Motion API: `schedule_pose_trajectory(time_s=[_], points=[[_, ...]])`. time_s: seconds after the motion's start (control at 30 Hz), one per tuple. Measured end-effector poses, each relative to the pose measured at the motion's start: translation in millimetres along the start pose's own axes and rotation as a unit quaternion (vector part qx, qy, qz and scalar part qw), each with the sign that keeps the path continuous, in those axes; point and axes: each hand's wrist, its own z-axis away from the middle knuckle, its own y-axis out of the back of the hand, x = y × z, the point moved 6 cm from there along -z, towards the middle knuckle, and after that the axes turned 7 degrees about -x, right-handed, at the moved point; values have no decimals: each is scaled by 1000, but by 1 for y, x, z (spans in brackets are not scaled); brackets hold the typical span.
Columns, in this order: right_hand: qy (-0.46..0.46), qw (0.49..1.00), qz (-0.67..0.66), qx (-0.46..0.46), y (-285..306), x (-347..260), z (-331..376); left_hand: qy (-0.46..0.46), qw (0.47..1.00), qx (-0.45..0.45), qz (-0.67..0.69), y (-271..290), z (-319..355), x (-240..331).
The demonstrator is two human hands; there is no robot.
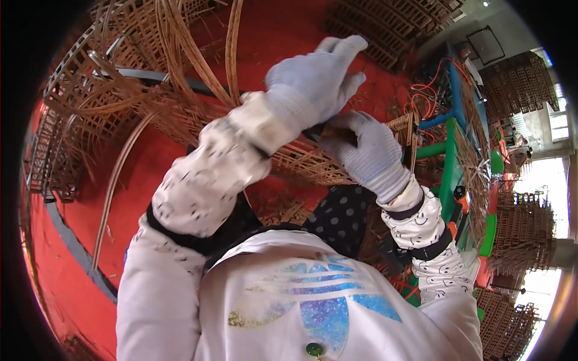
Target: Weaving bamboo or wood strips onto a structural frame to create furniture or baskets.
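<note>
My left hand (310,78), in a pale grey-white knit glove, is raised above a woven brown lattice panel (307,159) across my lap. Its fingers and thumb stretch out to the right, apart from each other, and nothing shows in them. Close below it, my right hand (368,150) wears the same kind of glove. Its fingers curl at the panel's upper edge around something small and dark, partly hidden by the glove, whose kind I cannot make out. Long loose brown cane strips (189,45) arch up from the panel's left part.
More open lattice weaving (72,114) lies at the left on the red floor (150,198). Stacks of brown lattice pieces (394,24) stand at the back and right. At my right is a green frame (448,162), with orange cable (424,90) behind it.
</note>
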Motion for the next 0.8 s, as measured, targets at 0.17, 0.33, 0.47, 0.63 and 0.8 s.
schedule_pose_trajectory(time_s=[0.17,0.33,0.47,0.63,0.8], points=[[-17,995,-88,-33,-3,12,-9,-105,985,29,134,15,93,-3],[-69,972,-200,-103,-13,20,-11,-60,994,38,80,-9,124,-8],[-151,933,-283,-164,-12,18,-15,4,992,-8,125,-27,131,-20],[-174,897,-338,-228,-15,25,-24,59,947,-2,317,-33,131,-20],[-183,872,-385,-241,-17,28,-19,269,756,-105,587,-40,125,-11]])
